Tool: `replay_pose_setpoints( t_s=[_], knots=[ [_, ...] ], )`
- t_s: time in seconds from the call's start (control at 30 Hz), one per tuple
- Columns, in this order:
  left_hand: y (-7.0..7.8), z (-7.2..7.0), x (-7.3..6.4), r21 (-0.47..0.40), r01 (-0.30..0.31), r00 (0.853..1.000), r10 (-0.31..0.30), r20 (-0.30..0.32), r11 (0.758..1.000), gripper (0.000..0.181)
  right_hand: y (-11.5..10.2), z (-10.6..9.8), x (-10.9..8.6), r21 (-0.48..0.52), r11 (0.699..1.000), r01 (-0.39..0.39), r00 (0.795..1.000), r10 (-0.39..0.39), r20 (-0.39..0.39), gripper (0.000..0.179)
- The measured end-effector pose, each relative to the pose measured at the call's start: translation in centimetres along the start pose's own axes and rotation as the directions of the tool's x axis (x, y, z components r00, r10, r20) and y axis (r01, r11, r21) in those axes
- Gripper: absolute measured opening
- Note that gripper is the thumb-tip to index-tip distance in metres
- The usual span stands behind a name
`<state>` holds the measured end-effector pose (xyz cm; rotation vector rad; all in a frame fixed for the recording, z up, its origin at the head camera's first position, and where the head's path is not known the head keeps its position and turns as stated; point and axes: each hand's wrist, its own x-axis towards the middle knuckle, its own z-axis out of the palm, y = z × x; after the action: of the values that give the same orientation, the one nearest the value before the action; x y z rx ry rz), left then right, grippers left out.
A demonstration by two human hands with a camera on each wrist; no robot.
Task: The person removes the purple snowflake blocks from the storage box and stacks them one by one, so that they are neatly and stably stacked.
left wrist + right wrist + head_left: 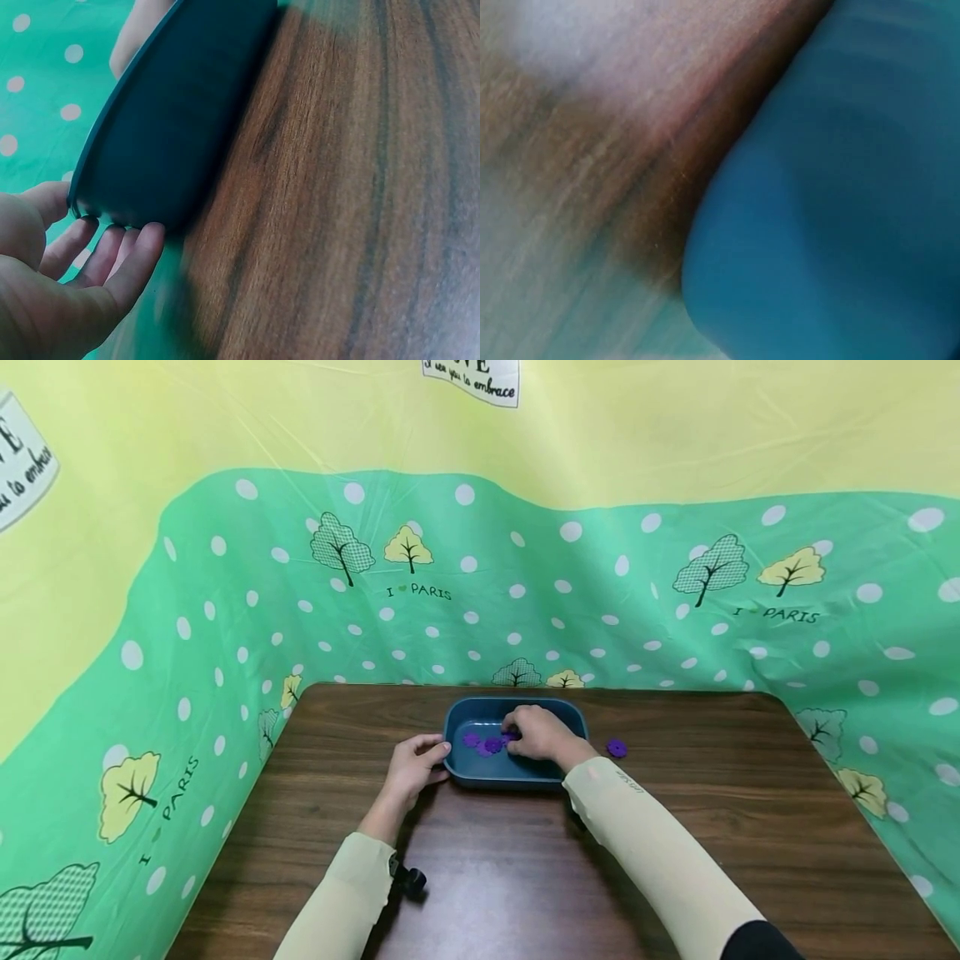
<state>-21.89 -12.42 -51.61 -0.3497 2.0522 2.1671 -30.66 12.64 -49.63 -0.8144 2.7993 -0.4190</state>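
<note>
A dark blue rectangular tray [487,781] sits on the table, with several purple notched discs [492,745] inside. My left hand [414,767] holds its left end. In the left wrist view, the left hand's thumb is at the rim and its fingers [139,262] bear on the outside of the tray [165,127]. Down inside the tray, my right hand [543,733] has thumb and fingers curled about a purple disc [510,737], which they partly hide. Only the tray's outer wall [780,262] and the table show in the right wrist view, somewhat blurred.
One more purple notched disc [617,748] lies on the wooden table [495,868], to the right of the tray. Behind and beside the table hangs a green and yellow printed cloth [517,568]. A small black device [411,881] is strapped at the left wrist.
</note>
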Motion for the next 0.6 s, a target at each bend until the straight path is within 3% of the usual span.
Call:
replay_pose_setpoints(
  t_s=[0.6],
  knots=[
    [-0.2,0.0,-0.1,0.004,-0.013,1.0,0.013,0.011,1.0,0.041,0.4,-2.1,-1.8,0.091,0.993,0.081,0.996,-0.077,-0.043,0.033]
  ],
)
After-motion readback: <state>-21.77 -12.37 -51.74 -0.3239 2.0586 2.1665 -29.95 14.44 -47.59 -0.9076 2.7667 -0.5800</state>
